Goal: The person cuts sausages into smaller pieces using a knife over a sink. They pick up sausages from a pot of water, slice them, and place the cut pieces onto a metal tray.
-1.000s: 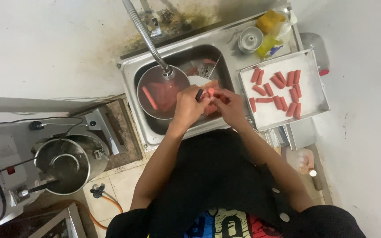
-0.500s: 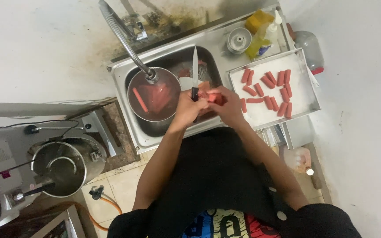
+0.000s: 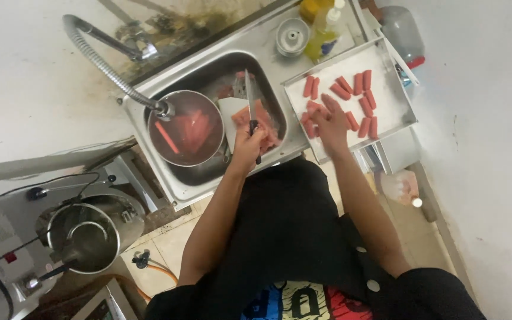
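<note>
My left hand (image 3: 249, 142) grips the black handle of a knife (image 3: 249, 98) whose blade points away from me over the steel sink (image 3: 167, 172). My right hand (image 3: 330, 121) rests with fingers spread on a flat metal tray (image 3: 395, 104) beside the sink, touching the red sausage pieces (image 3: 357, 95) laid out on it. A white cutting board (image 3: 230, 115) with more sausage lies in the sink under the knife. A round steel bowl (image 3: 188, 127) of water holds several whole sausages.
A flexible metal faucet hose (image 3: 105, 59) curves over the bowl. A yellow bottle (image 3: 324, 32) and a small steel cup (image 3: 292, 35) stand behind the tray. A steel pot on a machine (image 3: 87, 234) sits at lower left. White wall (image 3: 493, 148) on the right.
My right hand has moved from the cutting board over to the tray of sausage pieces. My left hand has kept the knife raised over the sink.
</note>
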